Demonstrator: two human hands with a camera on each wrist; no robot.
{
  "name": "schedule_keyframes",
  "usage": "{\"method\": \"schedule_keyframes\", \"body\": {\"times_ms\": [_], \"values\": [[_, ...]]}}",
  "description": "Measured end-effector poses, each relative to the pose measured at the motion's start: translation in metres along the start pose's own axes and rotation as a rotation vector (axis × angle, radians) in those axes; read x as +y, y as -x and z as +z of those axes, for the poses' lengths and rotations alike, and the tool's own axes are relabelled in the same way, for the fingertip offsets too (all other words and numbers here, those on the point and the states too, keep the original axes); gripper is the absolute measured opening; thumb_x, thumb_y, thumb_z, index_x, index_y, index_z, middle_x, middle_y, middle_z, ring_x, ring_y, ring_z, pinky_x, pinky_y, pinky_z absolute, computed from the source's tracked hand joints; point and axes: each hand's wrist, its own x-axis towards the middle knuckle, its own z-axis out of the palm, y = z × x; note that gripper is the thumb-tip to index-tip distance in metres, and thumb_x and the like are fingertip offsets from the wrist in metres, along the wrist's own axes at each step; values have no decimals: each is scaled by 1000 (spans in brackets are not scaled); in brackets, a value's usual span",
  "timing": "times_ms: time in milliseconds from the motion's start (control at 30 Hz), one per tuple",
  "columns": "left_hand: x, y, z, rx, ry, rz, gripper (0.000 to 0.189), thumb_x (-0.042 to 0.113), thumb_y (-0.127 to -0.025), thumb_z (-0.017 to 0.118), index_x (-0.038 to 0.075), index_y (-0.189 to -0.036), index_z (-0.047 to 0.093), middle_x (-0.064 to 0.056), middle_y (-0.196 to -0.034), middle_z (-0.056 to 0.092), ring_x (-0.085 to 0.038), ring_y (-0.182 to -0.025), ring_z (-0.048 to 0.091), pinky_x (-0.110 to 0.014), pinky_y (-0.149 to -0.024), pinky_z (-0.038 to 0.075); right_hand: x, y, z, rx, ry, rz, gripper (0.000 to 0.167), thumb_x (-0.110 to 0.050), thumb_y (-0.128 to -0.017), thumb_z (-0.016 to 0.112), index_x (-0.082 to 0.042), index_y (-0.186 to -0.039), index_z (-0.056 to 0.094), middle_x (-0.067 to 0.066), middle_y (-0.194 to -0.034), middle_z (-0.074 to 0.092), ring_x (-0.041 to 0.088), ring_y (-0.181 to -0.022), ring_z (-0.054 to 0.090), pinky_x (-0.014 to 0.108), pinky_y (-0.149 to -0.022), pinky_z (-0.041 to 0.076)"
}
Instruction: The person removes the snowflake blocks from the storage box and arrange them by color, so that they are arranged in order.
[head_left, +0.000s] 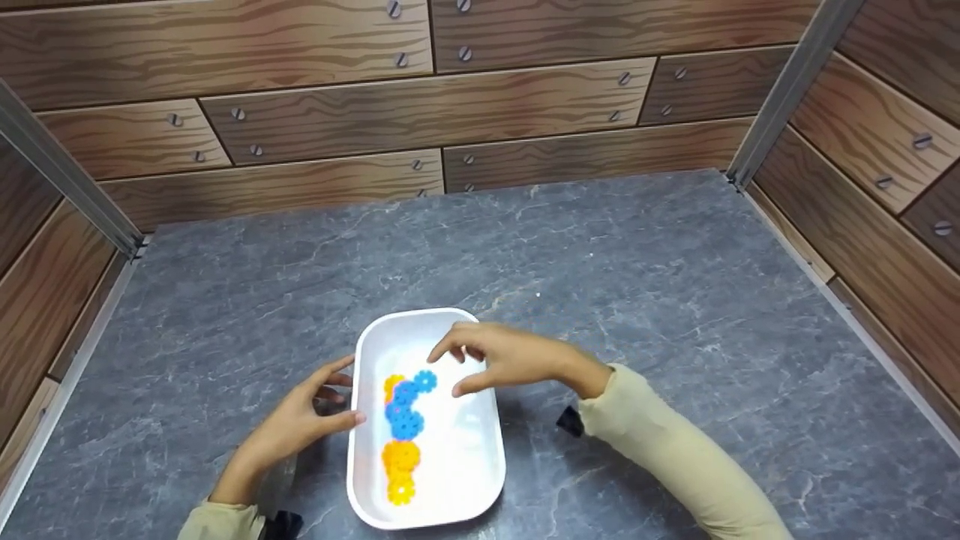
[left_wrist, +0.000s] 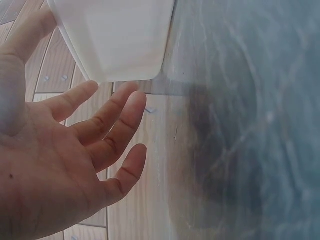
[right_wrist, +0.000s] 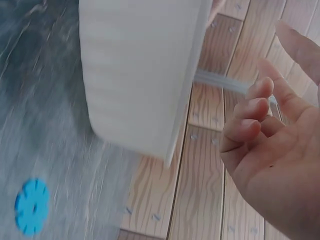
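Observation:
A white oblong tray [head_left: 459, 495] stands on the table with its long side pointing away from me. Inside, along its left half, lie several flower-shaped plastic discs: blue discs [head_left: 406, 424] in the middle, orange and yellow discs [head_left: 401, 456] nearer me. At the left rim is my left hand [head_left: 296, 420], its thumb touching the edge and its fingers loosely spread outside the wall. My right hand [head_left: 517, 358] hovers over the tray's right side, thumb and index finger apart, with nothing in it. The right wrist view shows another blue disc [right_wrist: 32, 207] on the table outside the tray.
The grey marbled tabletop [head_left: 600, 262] spreads out around the tray. Wood-patterned panels [head_left: 420, 112] close off the back and both sides, with metal posts [head_left: 787, 97] at the corners.

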Motion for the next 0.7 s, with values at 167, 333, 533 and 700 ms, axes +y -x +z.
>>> {"method": "schedule_keyframes", "body": {"times_ms": [167, 333, 533, 700], "values": [[0, -1, 2, 4, -9, -15, 81, 30, -80, 78, 17, -149, 38, -16, -130, 53, -26, -106, 53, -35, -82, 48, -6, -10, 9, -76, 5, -25, 45, -24, -88, 71, -13, -129, 58, 15, -99, 54, 33, -84, 46, 20, -73, 36], [1, 0, 0, -21, 4, 17, 82, 29, -81, 77, 13, -150, 35, -18, -134, 51, -27, -109, 51, -37, -80, 48, -8, -18, 19, -120, 4, -55, 45, -23, -88, 71, -11, -129, 58, 15, -99, 55, 31, -81, 45, 18, -72, 35], [1, 0, -1, -25, 2, 20, 82, 29, -81, 77, 13, -149, 35, -18, -134, 51, -27, -109, 52, -39, -81, 49, -7, -24, 29, -167, -27, -50, 47, -22, -88, 72, -9, -130, 58, 20, -100, 55, 32, -79, 44, 17, -70, 33], [1, 0, -1, -17, -6, 10, 82, 29, -81, 77, 13, -149, 36, -17, -133, 52, -27, -109, 53, -40, -83, 49, -4, -29, 38, -217, -22, -24, 46, -23, -88, 72, -12, -130, 58, 21, -102, 55, 31, -82, 45, 16, -70, 33]]}}
